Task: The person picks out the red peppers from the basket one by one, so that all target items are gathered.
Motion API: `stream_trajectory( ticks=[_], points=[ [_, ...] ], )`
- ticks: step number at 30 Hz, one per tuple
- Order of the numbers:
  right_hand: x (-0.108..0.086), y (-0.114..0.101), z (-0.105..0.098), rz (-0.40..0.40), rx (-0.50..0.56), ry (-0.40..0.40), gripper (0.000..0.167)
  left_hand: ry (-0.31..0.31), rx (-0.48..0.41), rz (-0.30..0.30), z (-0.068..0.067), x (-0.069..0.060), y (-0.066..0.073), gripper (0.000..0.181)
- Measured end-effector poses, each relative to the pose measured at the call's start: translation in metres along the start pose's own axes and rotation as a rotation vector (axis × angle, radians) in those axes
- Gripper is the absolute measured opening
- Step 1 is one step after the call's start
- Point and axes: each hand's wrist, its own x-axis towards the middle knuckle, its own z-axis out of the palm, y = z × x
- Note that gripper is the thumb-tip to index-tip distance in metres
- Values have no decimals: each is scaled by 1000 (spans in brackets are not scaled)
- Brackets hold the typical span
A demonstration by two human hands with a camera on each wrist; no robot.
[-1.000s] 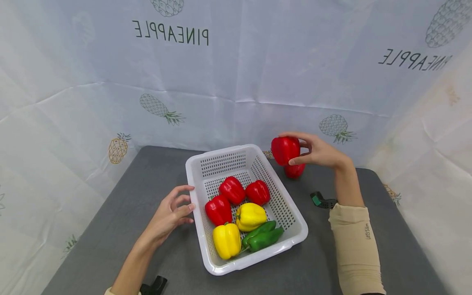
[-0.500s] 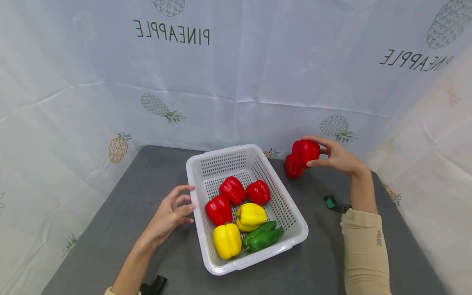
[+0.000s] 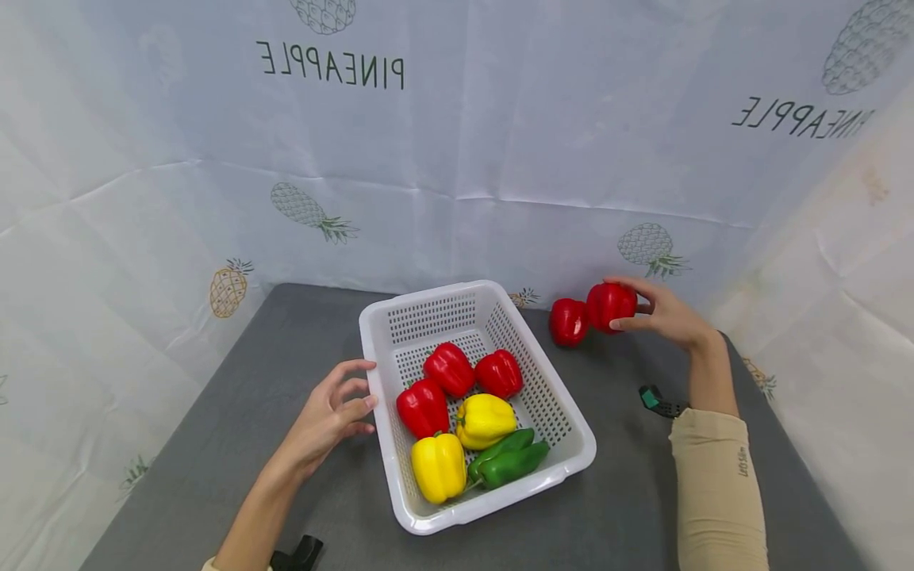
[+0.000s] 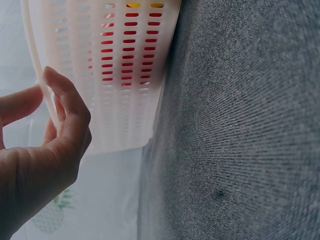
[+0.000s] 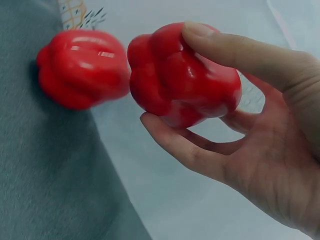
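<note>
My right hand (image 3: 664, 316) grips a red bell pepper (image 3: 608, 308) at the table's far right, thumb on one side and fingers on the other. In the right wrist view this pepper (image 5: 180, 75) sits close beside a second red bell pepper (image 5: 82, 70), which lies on the table; whether the held one touches the tabletop I cannot tell. My left hand (image 3: 332, 408) pinches the left rim of a white plastic basket (image 3: 500, 497). Inside the basket lie several red bell peppers (image 3: 448, 369), two yellow bell peppers (image 3: 439, 467) and green peppers (image 3: 512, 462).
The dark grey table (image 3: 286, 349) ends at a hanging white cloth (image 3: 457, 143) printed with pineapples, close behind the red peppers. Black straps with small devices (image 3: 660, 402) are on both wrists.
My right hand has carried the red bell pepper rightward and down, from in front of the other pepper to its right side. The left hand and basket have stayed put.
</note>
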Motion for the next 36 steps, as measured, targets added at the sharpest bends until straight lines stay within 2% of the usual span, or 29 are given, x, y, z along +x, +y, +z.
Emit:
stream_trajectory(
  ticks=[12, 21, 36],
  points=[
    [-4, 26, 2, 75, 20, -21, 83, -11, -9, 11, 0, 0, 0, 63],
    [0, 41, 8, 86, 45, -41, 80, -5, -6, 4, 0, 0, -1, 64],
    [10, 50, 20, 163, 46, -64, 86, 4, -2, 5, 1, 1, -1, 63]
  ],
)
